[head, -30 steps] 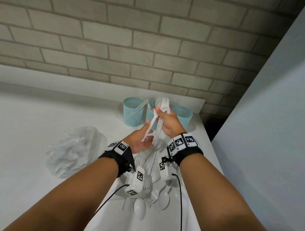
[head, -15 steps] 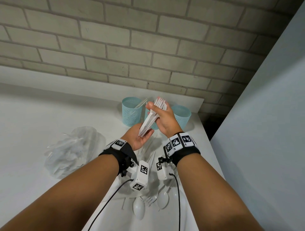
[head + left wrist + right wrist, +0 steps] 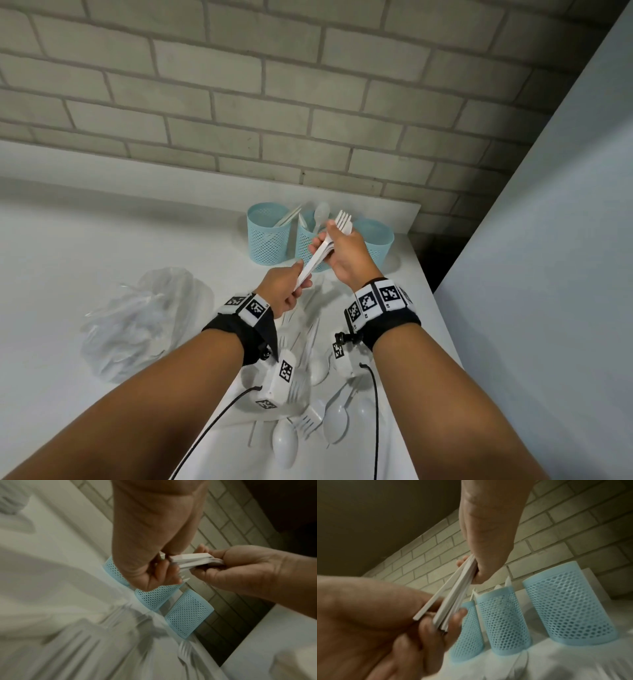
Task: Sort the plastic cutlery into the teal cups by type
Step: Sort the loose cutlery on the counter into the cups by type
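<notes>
While a second ago the forks [image 3: 329, 245] fanned loosely, the head view now shows them squared into one bundle, right hand [image 3: 346, 255] wrapped round the necks, left hand [image 3: 284, 287] pinching the handle ends, over the middle cup [image 3: 306, 246]; more cutlery [image 3: 308, 394] lies on the table [image 3: 102, 246]. From the left wrist, the stacked handles [image 3: 192, 560] look aligned, though blur hides detail. From the right wrist, the right cup [image 3: 570, 601] seems empty, probably the forks' destination.
</notes>
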`<act>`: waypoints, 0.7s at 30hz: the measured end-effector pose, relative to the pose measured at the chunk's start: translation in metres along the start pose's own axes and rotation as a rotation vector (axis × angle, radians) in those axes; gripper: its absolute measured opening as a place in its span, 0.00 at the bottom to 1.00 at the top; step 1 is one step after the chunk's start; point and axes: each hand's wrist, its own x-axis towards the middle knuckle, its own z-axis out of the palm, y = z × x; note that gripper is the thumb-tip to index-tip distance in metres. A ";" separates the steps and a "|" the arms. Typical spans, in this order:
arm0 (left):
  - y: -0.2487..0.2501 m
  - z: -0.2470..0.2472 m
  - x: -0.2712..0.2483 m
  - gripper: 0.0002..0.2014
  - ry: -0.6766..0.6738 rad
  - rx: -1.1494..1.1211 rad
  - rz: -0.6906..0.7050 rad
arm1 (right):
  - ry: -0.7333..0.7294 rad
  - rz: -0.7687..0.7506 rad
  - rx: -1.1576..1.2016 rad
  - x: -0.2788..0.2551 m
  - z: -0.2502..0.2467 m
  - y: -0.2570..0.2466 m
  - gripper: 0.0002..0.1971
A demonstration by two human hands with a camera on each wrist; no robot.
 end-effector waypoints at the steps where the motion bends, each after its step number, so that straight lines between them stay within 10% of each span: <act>1: 0.001 -0.001 0.000 0.16 -0.001 0.052 0.015 | 0.033 -0.035 0.018 0.004 -0.004 -0.005 0.05; 11: 0.003 -0.015 0.015 0.11 0.049 0.517 0.147 | 0.440 -0.469 0.105 0.052 -0.039 -0.082 0.05; 21: -0.009 -0.006 0.022 0.27 0.061 0.972 0.084 | 0.507 -0.450 -0.286 0.088 -0.073 -0.033 0.04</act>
